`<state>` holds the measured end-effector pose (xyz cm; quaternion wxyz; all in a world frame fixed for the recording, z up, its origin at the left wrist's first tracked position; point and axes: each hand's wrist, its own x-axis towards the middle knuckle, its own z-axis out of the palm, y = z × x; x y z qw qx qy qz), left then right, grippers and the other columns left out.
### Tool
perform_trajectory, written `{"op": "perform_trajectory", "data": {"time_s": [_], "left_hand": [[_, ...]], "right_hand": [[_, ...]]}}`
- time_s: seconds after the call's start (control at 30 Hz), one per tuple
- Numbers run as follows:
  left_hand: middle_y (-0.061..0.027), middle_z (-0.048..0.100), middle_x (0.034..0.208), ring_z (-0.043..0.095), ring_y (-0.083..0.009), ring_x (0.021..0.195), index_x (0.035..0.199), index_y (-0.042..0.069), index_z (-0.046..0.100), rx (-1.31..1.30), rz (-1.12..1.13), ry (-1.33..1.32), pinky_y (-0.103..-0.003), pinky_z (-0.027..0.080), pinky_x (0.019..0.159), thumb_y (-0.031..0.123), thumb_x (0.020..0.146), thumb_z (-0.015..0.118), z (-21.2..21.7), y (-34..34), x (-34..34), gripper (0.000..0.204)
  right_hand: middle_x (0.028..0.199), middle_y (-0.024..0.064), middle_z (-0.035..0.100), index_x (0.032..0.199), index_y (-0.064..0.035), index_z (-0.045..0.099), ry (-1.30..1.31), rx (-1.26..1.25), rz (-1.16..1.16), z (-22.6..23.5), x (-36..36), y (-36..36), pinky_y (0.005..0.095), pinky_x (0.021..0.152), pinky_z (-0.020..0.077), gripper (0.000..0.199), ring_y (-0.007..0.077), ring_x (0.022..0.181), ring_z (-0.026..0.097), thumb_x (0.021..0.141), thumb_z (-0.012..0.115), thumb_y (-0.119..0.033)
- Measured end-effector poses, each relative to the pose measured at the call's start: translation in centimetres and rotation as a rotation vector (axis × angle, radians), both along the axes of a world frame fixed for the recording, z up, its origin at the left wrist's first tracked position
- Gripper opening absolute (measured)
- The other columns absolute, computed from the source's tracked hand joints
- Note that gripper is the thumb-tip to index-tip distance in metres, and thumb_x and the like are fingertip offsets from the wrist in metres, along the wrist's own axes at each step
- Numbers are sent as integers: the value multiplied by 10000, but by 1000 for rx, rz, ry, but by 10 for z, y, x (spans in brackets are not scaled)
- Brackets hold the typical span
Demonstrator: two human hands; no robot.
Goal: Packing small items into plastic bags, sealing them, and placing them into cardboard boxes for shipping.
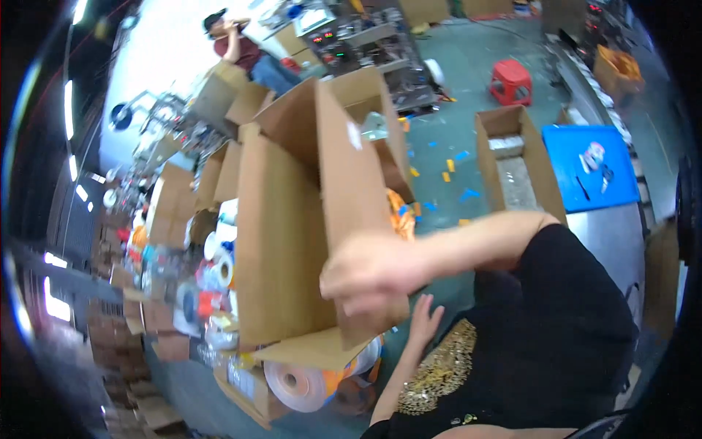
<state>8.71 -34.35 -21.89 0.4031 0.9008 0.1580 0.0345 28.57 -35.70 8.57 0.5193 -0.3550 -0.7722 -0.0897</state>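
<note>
The large brown carton [281, 241] sits left of the person's body, mouth open and tilted, with a near flap [314, 350] jutting out above a roll of clear film [296, 385] and another open carton [491, 172] well apart to the far right. The right hand [373, 271] has its fingers curled in front of the carton's right panel [351, 168]; motion blur hides whether they pinch the cardboard or only rest against it. The left hand [425, 320] is spread, its fingers free, just beside the near end of that panel. No contents show in the visible part of the carton, so it should be light for its bulk, awkward rather than heavy. The walls look stiff when flat but likely fold readily at the creases, and the dry, matte board should not slip much. Flaps would probably swing and twist the load, so the better hold is on two opposite walls, close to the corners, with fingers flat enough not to crush the edges.
</note>
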Motion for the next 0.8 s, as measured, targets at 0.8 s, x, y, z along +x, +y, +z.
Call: {"op": "perform_trajectory", "data": {"time_s": [0.8], "left_hand": [[-119,400,1266,459,-226,1099,1158,39,495,-409,-426,2,-313,388,897,224,841,546,76,23,561,371]], "right_hand": [[890,76,533,1019,-66,569,-224,254,-1479,51,342,-375,386,765,358,350,218,848,481,864,466,-363]]}}
